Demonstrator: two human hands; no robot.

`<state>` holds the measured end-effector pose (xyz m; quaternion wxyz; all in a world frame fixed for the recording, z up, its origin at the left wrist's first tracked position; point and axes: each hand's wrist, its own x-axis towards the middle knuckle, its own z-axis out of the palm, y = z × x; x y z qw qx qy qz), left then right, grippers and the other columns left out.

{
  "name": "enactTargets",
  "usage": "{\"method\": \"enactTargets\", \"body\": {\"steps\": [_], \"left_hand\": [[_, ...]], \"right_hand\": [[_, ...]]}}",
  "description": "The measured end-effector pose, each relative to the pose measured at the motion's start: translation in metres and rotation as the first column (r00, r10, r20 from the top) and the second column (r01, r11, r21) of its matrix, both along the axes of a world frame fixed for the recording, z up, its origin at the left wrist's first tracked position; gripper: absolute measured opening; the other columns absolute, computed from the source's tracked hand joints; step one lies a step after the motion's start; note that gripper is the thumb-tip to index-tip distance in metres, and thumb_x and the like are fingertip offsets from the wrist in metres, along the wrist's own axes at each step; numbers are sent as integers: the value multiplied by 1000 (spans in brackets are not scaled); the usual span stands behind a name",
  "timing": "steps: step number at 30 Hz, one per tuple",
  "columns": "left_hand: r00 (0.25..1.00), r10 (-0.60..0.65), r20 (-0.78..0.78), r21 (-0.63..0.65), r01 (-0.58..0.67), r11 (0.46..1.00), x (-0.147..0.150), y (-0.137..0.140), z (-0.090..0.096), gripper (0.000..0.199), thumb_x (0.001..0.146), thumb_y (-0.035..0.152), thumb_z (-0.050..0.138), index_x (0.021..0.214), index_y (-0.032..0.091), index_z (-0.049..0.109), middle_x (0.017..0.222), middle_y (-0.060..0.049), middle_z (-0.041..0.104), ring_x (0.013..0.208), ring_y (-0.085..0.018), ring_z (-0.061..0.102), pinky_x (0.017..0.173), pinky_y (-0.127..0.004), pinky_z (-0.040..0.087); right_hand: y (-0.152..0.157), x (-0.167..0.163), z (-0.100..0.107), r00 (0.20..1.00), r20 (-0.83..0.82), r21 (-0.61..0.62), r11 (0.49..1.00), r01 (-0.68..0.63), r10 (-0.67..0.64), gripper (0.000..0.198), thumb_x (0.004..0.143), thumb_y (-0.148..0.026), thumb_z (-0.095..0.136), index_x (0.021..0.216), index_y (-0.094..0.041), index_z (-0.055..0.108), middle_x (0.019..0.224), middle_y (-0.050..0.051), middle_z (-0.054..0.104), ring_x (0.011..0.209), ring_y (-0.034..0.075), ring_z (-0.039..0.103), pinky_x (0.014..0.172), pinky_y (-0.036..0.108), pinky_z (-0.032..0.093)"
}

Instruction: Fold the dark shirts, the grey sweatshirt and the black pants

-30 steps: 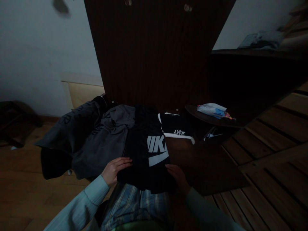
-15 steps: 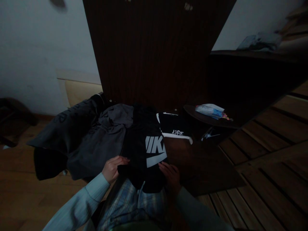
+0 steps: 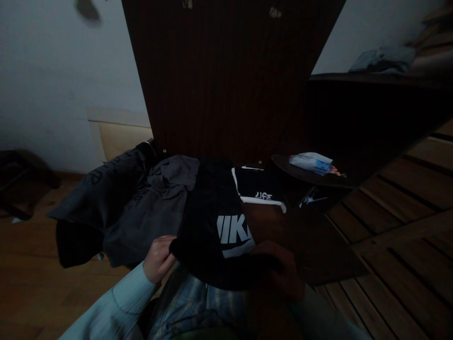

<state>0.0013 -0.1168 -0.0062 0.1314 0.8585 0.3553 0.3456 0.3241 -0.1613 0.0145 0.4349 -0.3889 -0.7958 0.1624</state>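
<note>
A black garment with large white lettering (image 3: 208, 198) is spread before me, its near edge raised toward my lap. My left hand (image 3: 158, 259) pinches the left corner of that edge, fingers closed. At the right end my right hand (image 3: 285, 269) grips the same edge; it is dark and partly covered by the cloth. To the left, grey clothing (image 3: 148, 222) with dark lettering lies rumpled against the black garment. Beyond it on the right is a folded black piece with white trim (image 3: 256, 184) and small white writing.
A dark wooden panel (image 3: 226, 80) stands upright behind the clothes. On a rounded shelf at right lies a plastic packet (image 3: 311, 163). Wooden slats (image 3: 389, 222) run along the right side. A dark stool-like object (image 3: 24, 184) stands at far left.
The near edge of the black garment has been lifted and stretched wider. My right hand has moved right and slightly down with it; my left hand has shifted slightly left and down.
</note>
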Motion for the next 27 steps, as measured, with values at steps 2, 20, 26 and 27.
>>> {"method": "enactTargets", "body": {"steps": [2,20,26,27], "left_hand": [[990,117,79,-87,-110,990,8,12,17,49,86,43,28,58,16,58,51,-1,53,53,-13,51,55,-25,43],[801,458,385,-705,-65,706,37,142,3,42,48,47,67,72,15,55,56,5,53,53,-11,50,51,-21,38],[689,511,514,-684,-31,729,50,162,10,40,49,48,67,70,16,53,54,5,53,51,-10,50,51,-21,38],[678,525,515,-688,-39,725,51,165,8,39,50,47,67,69,15,53,53,5,52,50,-10,50,50,-21,38]], "right_hand": [[18,-2,17,993,-59,-147,985,90,-99,30,80,-45,46,78,-20,63,68,3,65,61,17,61,56,28,48],[164,1,-13,940,-224,-600,797,75,-257,30,52,-33,69,78,-19,62,74,0,63,74,18,59,68,30,44],[188,-1,-9,898,-341,-533,844,59,-278,29,53,-33,67,77,-20,58,74,0,64,73,18,60,67,31,46],[192,-1,-11,897,-339,-531,845,67,-284,29,52,-33,67,76,-20,58,74,1,64,74,19,60,67,32,46]]}}
